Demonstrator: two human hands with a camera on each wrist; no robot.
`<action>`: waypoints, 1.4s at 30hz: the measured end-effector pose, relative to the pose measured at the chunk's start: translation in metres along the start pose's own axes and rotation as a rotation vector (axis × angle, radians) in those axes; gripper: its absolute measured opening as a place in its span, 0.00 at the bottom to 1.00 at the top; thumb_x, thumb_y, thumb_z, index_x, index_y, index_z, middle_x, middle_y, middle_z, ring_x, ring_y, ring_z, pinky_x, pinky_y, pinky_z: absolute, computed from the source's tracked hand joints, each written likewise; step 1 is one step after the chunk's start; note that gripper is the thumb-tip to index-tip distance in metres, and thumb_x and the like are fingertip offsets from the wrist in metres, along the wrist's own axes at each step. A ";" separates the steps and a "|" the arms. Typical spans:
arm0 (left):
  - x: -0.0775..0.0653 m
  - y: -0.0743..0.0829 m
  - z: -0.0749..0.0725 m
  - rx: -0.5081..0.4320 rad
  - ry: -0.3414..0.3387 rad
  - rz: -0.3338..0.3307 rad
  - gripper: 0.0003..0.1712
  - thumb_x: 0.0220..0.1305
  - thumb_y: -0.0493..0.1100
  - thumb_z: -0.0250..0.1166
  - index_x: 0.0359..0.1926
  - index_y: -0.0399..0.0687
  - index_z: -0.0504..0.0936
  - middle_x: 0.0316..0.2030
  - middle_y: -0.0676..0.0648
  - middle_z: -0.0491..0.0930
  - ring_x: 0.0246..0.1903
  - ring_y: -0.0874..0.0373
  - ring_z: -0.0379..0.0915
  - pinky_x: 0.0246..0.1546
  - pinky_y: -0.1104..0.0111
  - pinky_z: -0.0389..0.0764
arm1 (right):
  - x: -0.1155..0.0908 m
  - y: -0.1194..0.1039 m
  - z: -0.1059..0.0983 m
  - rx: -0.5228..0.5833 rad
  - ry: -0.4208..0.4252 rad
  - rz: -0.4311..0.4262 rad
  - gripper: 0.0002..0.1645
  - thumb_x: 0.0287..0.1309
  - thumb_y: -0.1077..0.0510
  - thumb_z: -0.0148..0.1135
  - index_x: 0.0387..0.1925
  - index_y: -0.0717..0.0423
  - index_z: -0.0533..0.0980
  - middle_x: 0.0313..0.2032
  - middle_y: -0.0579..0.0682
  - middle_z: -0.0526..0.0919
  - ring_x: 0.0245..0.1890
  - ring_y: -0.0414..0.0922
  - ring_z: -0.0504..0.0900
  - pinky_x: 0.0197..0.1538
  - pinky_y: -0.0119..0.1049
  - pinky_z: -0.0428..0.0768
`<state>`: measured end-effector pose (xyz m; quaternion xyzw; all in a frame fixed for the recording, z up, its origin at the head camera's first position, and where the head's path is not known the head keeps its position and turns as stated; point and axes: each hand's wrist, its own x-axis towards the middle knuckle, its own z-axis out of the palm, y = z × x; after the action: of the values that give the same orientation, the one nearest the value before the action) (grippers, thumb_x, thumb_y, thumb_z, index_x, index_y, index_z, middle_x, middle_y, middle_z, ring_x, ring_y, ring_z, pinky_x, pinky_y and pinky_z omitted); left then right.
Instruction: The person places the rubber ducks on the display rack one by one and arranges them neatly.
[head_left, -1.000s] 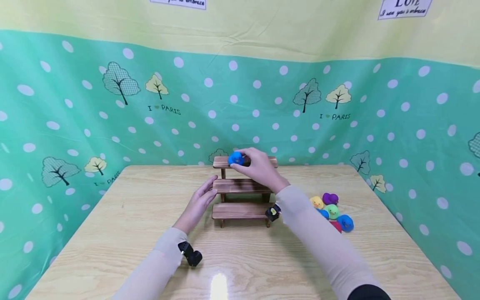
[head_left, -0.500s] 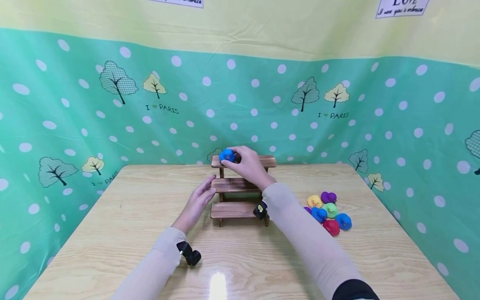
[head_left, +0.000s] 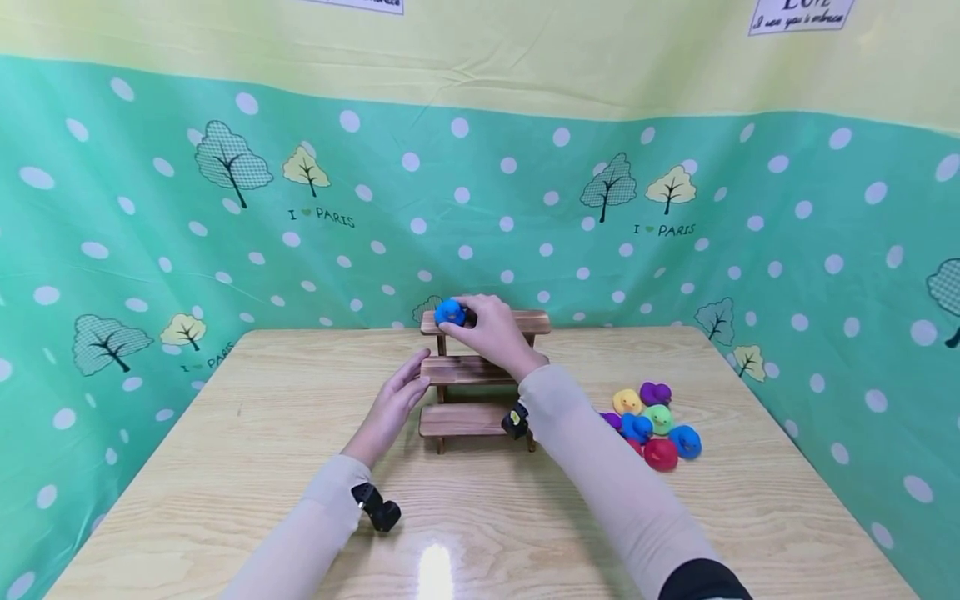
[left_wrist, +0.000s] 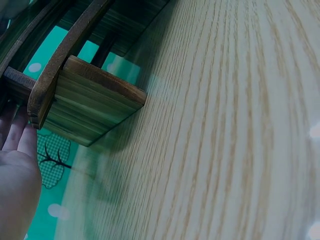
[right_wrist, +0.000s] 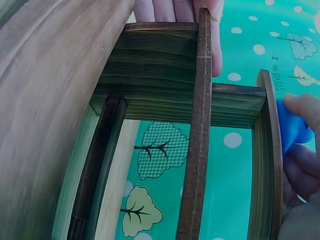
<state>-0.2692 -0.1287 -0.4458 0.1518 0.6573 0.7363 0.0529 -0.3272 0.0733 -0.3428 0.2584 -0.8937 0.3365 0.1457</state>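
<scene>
A three-step wooden display stand (head_left: 467, 420) stands on the table in the head view. At the left end of its top step is a blue rubber duck (head_left: 449, 312), pinched between thumb and fingers of my right hand (head_left: 491, 332). In the right wrist view the blue duck (right_wrist: 290, 125) sits right at the top board, partly covered by the fingers. My left hand (head_left: 392, 410) has its fingers straight, the tips right at the left end of the middle step. The left wrist view shows that hand (left_wrist: 19, 170) beside the stand's side (left_wrist: 95, 100).
To the right, several rubber ducks lie grouped on the table: a yellow duck (head_left: 627, 402), a green duck (head_left: 659, 418), a purple duck (head_left: 656, 393), a red duck (head_left: 661, 454) and a blue duck (head_left: 686, 442) among them. A polka-dot cloth (head_left: 465, 183) hangs behind the table (head_left: 285, 400).
My right hand has carried the blue duck leftward along the top step to its left end. The left hand stays by the middle step. More of the duck group shows past the right arm.
</scene>
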 end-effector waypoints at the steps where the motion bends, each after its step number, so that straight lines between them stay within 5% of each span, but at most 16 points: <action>1: 0.000 0.000 0.000 -0.001 0.001 0.001 0.33 0.78 0.43 0.52 0.78 0.47 0.55 0.78 0.44 0.46 0.76 0.51 0.40 0.74 0.62 0.55 | 0.000 -0.001 0.000 -0.004 -0.004 0.001 0.30 0.62 0.44 0.69 0.60 0.57 0.79 0.54 0.52 0.83 0.53 0.49 0.76 0.58 0.43 0.76; 25: 0.000 0.000 -0.001 -0.003 -0.013 0.002 0.34 0.78 0.44 0.52 0.79 0.46 0.54 0.78 0.43 0.45 0.76 0.50 0.40 0.74 0.61 0.55 | -0.003 -0.002 -0.001 0.050 -0.012 0.053 0.39 0.61 0.41 0.69 0.66 0.58 0.74 0.58 0.54 0.79 0.57 0.49 0.75 0.60 0.41 0.78; 42: 0.000 0.000 0.000 -0.014 -0.004 0.008 0.33 0.78 0.43 0.52 0.78 0.46 0.55 0.78 0.43 0.46 0.76 0.51 0.40 0.74 0.62 0.55 | -0.028 0.001 -0.024 0.037 0.044 -0.057 0.32 0.62 0.49 0.70 0.65 0.54 0.74 0.58 0.51 0.80 0.58 0.45 0.77 0.62 0.40 0.77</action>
<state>-0.2696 -0.1286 -0.4462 0.1554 0.6516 0.7406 0.0523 -0.3030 0.1007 -0.3378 0.2790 -0.8763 0.3541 0.1701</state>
